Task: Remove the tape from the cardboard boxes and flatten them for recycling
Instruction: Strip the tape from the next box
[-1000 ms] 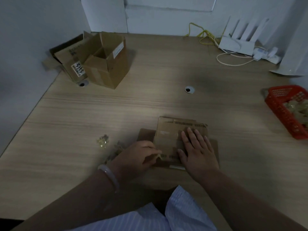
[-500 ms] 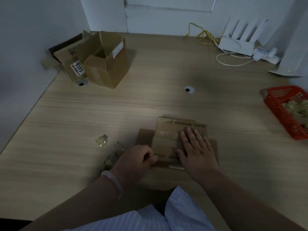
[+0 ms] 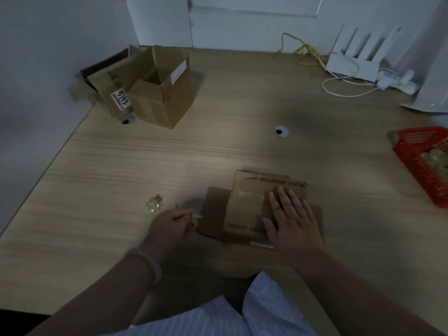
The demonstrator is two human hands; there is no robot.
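Observation:
A flattened cardboard box [image 3: 247,212] lies on the wooden table [image 3: 218,154] in front of me. My right hand [image 3: 292,219] presses flat on its right half, fingers straight. My left hand [image 3: 171,226] is just left of the box, its fingers curled round a crumpled strip of clear tape [image 3: 195,218]. A small wad of tape [image 3: 154,204] lies on the table farther left. An open cardboard box [image 3: 161,93] stands at the back left, with another box [image 3: 109,81] leaning behind it.
A red basket [image 3: 417,161] with crumpled tape inside sits at the right edge. A white router [image 3: 351,66] with cables is at the back right. Two round cable holes [image 3: 281,130] are set in the tabletop. A wall borders the left side.
My left hand has pulled leftward off the flattened box, drawing a strip of tape away with it. My right hand has stayed pressed on the box.

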